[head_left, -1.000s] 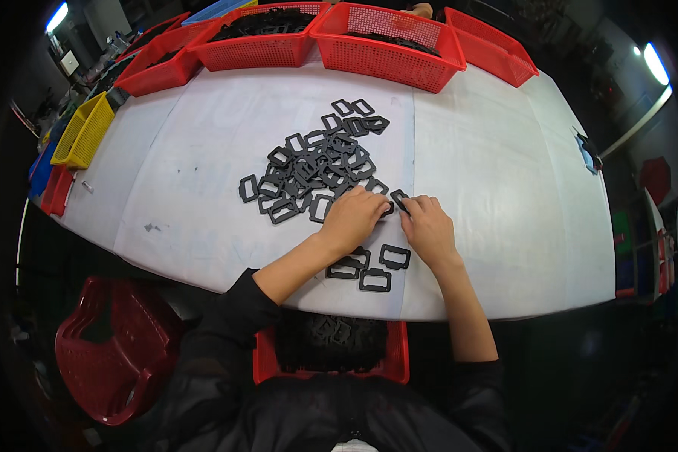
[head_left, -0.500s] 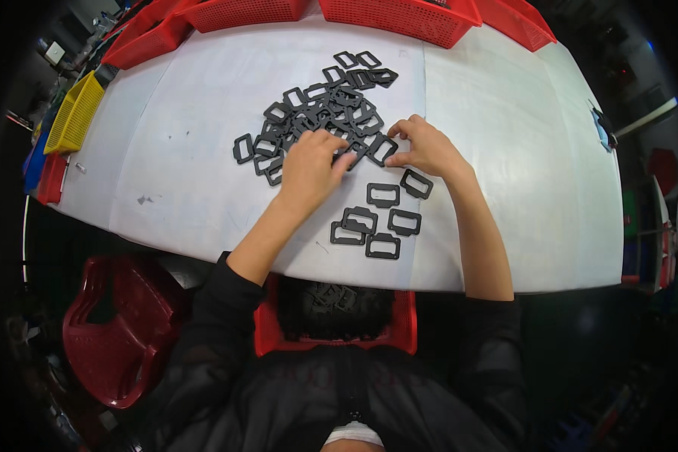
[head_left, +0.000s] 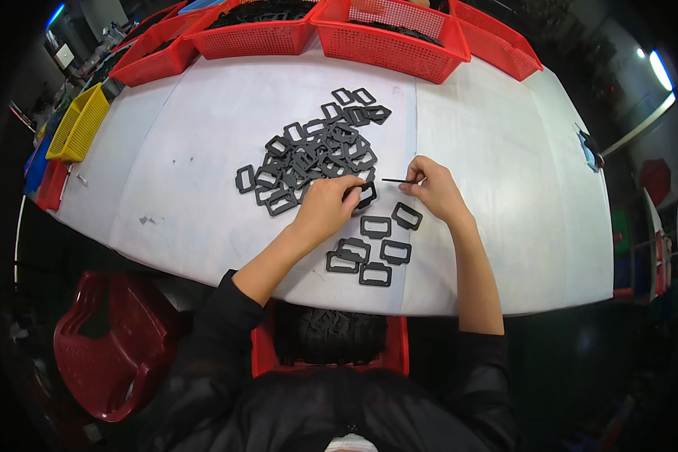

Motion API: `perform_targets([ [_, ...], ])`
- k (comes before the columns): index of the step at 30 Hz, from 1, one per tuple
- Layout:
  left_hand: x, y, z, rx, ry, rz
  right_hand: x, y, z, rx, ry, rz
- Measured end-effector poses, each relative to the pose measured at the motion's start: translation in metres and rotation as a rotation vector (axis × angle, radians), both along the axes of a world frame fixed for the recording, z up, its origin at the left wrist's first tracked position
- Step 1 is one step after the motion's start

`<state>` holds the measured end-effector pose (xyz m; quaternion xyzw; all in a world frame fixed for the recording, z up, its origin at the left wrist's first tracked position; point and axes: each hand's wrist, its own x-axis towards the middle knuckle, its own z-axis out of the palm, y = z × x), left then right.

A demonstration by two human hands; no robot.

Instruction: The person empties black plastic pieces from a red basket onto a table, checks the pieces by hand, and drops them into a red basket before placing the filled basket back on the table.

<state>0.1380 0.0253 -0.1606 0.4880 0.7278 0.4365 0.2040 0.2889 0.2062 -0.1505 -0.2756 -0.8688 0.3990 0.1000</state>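
Head view: left hand (head_left: pixel 325 207) curled, pinching a frame (head_left: pixel 364 195), mostly hidden; right hand (head_left: pixel 432 190) pinching another (head_left: pixel 396 181) edge-on.

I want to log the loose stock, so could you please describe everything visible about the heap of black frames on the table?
The heap of flat black rectangular frames, plastic-looking with open centres, lies jumbled and overlapping on the white table, ahead of the person. Some frames sit loose at its edges. The left hand rests at its near edge; whether it touches the heap is unclear.
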Motion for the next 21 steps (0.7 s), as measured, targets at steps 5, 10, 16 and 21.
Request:
perform_targets([
  [5,-0.006,0.009,-0.008,0.102,0.436,0.037,0.032,-0.013,0.000,0.320,0.166,0.095],
  [10,0.019,-0.001,-0.034,0.302,0.494,-0.145,0.030,-0.051,-0.029,0.457,0.020,0.056],
  [16,0.056,-0.056,-0.045,0.058,0.550,-0.209,0.043,-0.129,-0.052,0.565,0.016,-0.025],
  [21,0.065,-0.106,-0.023,0.136,0.360,-0.215,0.063,-0.175,-0.032,0.514,0.050,-0.002],
])
